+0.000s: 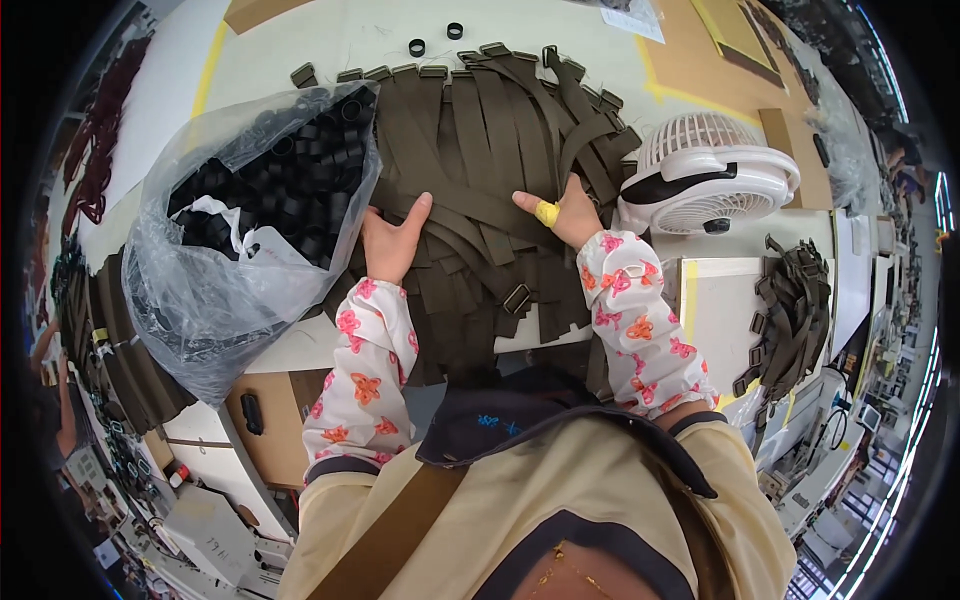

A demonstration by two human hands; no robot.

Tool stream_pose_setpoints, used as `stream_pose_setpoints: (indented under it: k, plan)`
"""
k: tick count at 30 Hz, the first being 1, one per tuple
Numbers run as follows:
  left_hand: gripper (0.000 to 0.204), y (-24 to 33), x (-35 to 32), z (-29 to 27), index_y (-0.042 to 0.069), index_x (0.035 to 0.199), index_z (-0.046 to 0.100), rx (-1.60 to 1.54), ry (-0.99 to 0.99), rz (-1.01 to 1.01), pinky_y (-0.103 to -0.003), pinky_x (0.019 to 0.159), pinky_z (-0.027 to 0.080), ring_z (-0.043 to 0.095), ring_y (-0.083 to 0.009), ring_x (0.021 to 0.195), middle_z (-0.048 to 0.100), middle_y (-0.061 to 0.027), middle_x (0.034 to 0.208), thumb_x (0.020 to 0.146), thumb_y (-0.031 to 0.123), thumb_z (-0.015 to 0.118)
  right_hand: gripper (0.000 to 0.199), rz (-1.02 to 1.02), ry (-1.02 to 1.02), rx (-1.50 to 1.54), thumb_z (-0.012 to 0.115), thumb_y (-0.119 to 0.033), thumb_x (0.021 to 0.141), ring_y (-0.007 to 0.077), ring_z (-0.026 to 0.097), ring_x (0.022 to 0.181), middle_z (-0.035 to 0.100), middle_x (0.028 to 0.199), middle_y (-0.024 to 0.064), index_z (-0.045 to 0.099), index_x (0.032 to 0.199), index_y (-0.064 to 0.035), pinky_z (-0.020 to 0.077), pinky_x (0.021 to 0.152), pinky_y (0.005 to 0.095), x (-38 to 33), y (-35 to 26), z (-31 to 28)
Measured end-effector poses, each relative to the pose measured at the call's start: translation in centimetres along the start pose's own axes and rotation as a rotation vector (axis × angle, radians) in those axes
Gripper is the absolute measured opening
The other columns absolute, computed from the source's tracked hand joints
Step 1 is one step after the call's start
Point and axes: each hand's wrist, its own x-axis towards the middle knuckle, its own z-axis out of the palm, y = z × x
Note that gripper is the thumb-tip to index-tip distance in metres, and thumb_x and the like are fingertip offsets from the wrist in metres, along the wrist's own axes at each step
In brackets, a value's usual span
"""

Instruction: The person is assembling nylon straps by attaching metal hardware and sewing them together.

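Note:
A wide pile of olive webbing straps (505, 130) with metal buckles at many ends is spread on the table before me. At the pile's left side is my left hand (393, 238), its thumb over the straps and its fingers tucked beneath them. My right hand (572, 215), with yellow tape (546, 213) round its thumb, grips the right side of the pile the same way. A loose buckle (516, 298) lies on the lower straps between my forearms. Left of my left hand sits a clear plastic bag (215, 320) full of black rings (300, 165).
A white fan (705, 175) stands close by my right hand. Two black rings (455, 31) lie at the table's far side. More olive straps (790, 320) hang in a bundle at the right. Folded webbing (135, 340) and dark red cords (110, 125) are on the left.

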Motion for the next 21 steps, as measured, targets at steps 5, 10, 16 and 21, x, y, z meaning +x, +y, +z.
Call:
stream_pose_setpoints:
  k: [5,10,16,21]
  plan:
    - [0.074,0.0,-2.1,0.0,-0.014,0.106,0.041,0.167,0.045,0.027,-0.039,0.091,0.035,0.045,-0.0395,0.107,0.046,-0.0313,0.111,0.066,0.040,0.071,0.112,-0.102,0.047,-0.212,0.080,-0.047,0.052,0.0439,0.045,0.107,0.032,0.126,0.0321,0.018,0.130,0.0039,0.0409,0.090,0.0405,-3.4,1.3,2.9]
    - [0.050,4.0,-1.4,1.4,-0.007,0.095,0.045,0.093,-0.089,0.261,-0.042,0.079,0.039,0.047,-0.0425,0.092,0.050,-0.0261,0.093,0.070,0.029,0.068,0.086,-0.198,0.164,0.221,0.078,-0.033,0.059,0.0429,0.055,0.092,0.056,0.092,0.0320,0.032,0.114,0.0148,0.0442,0.080,0.0406,-1.6,-3.1,3.1]
    - [0.072,1.6,0.6,0.8,-0.011,0.112,0.041,-0.177,-0.251,0.117,-0.035,0.088,0.039,0.049,-0.0372,0.105,0.050,-0.0274,0.110,0.070,0.041,0.069,0.077,-0.135,0.258,-0.148,0.078,-0.037,0.060,0.0433,0.049,0.098,0.045,0.108,0.0313,0.039,0.107,0.0105,0.0410,0.086,0.0416,-0.9,-0.5,2.3]
    - [0.076,3.1,0.1,2.6,-0.012,0.115,0.039,-0.326,-0.317,-0.010,-0.031,0.089,0.039,0.053,-0.0284,0.104,0.054,-0.0227,0.110,0.067,0.037,0.073,0.092,-0.099,0.280,0.246,0.078,-0.043,0.059,0.0385,0.046,0.108,0.042,0.116,0.0308,0.033,0.117,0.0124,0.0367,0.093,0.0388,0.6,0.8,2.7]
